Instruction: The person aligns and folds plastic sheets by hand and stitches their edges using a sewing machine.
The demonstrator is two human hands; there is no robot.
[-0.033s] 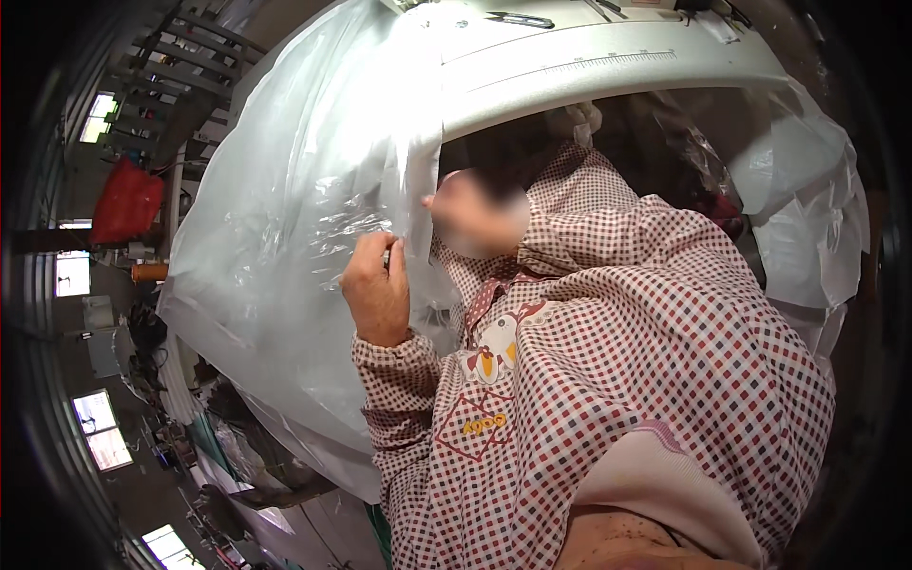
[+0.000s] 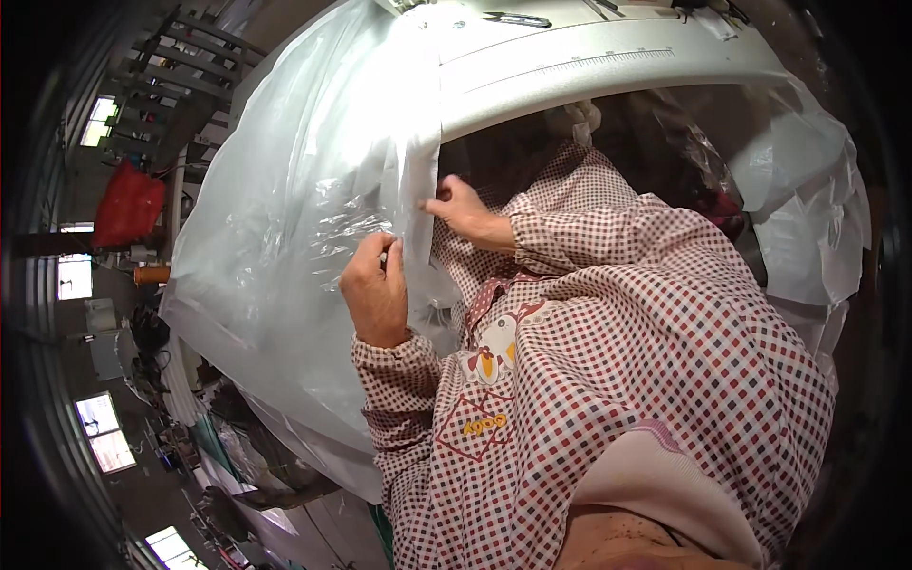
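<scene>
A large translucent white plastic sheet [image 2: 294, 275] drapes over the left part of the worktable and hangs down toward me. Its right border forms a folded strip [image 2: 418, 171]. My left hand [image 2: 375, 294] is closed in a pinch on the sheet, just left of this strip, with thumb and forefinger together. Slightly farther and to the right, my right hand [image 2: 467, 215] holds the strip's edge between thumb and fingers. The exact grip of its fingertips is partly hidden. Both forearms wear checked sleeves with gathered cuffs.
A pale worktable edge [image 2: 608, 71] with a printed ruler scale curves across the far side. A dark slim tool [image 2: 518, 19] lies on it. More plastic sheeting [image 2: 807, 209] hangs at the right. A red bag [image 2: 128, 204] hangs at the far left. Checked cloth covers my lap.
</scene>
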